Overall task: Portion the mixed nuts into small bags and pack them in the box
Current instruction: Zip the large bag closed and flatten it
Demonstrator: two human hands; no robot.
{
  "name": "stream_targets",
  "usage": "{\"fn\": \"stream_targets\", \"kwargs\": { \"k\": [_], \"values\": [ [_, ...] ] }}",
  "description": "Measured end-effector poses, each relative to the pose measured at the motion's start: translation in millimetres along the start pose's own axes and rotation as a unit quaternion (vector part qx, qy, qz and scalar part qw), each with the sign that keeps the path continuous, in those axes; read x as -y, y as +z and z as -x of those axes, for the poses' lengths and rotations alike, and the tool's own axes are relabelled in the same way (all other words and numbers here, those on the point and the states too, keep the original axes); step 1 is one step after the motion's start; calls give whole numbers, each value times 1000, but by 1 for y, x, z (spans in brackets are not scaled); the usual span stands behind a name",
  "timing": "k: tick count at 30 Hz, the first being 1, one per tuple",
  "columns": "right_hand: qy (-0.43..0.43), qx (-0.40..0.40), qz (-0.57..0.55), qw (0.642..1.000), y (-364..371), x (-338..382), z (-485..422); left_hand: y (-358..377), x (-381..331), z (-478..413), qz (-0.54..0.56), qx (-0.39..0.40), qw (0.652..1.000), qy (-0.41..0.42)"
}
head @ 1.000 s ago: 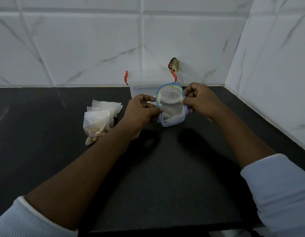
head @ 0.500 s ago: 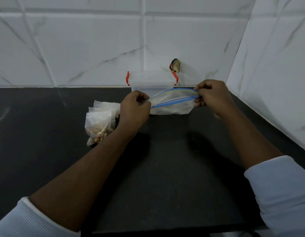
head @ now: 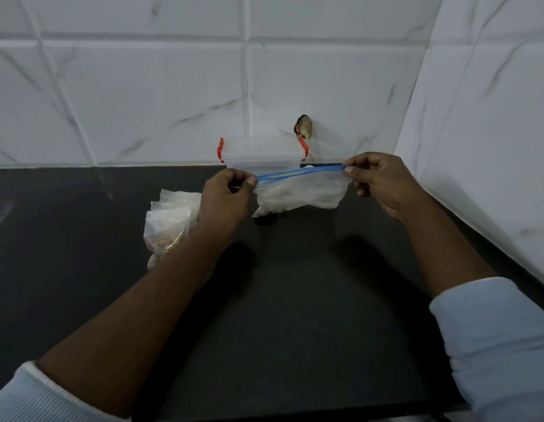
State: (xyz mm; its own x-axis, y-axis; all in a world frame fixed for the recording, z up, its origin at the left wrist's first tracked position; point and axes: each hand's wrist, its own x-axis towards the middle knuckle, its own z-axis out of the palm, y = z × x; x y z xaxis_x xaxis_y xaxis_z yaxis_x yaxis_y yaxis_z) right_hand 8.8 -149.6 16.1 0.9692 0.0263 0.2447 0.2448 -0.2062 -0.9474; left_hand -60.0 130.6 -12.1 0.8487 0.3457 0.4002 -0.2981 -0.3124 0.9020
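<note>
A clear zip bag (head: 301, 193) with a blue and yellow seal strip is stretched flat between my hands above the black counter. My left hand (head: 226, 197) pinches the strip's left end. My right hand (head: 377, 178) pinches its right end. The bag looks crumpled and I cannot tell what is inside. Behind it, against the wall, stands a clear plastic box (head: 262, 155) with a lid and orange clips. A pile of small clear bags (head: 170, 220) holding nuts lies left of my left wrist.
The black counter (head: 279, 300) meets white marble-look tiled walls at the back and on the right, forming a corner. A small brown object (head: 304, 127) sticks to the back wall just above the box's right clip.
The bag's mouth, a round opening one second ago, has been pulled flat. My hands moved apart, the right one further right, and the seal strip now runs straight between them.
</note>
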Motion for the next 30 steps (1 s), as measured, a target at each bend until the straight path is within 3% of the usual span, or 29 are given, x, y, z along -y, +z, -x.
{"fn": "stream_targets", "kwargs": {
  "k": [5,10,15,18,20,22,25,30],
  "values": [
    [-6,-18,32,999,-1,4,1,1,-8,2,-56,-18,998,-16],
    [-37,-20,-30,999,9,6,3,-4,-11,-5,-92,-17,995,-46],
    [-82,-49,-2,995,15,3,3,6,-48,-10,-239,10,970,43],
    [-92,-46,-24,994,14,7,2,36,-79,-20,-272,111,949,116],
    [-99,-33,-58,993,13,10,4,60,-93,-27,-320,182,920,132],
    [-103,-19,-97,990,13,11,6,75,-100,-33,-320,216,913,130],
    [-52,11,-123,991,7,11,4,79,-99,-46,-261,214,934,119],
    [104,149,-16,983,-20,-6,-3,61,-96,-54,-204,177,960,68]
  ]
}}
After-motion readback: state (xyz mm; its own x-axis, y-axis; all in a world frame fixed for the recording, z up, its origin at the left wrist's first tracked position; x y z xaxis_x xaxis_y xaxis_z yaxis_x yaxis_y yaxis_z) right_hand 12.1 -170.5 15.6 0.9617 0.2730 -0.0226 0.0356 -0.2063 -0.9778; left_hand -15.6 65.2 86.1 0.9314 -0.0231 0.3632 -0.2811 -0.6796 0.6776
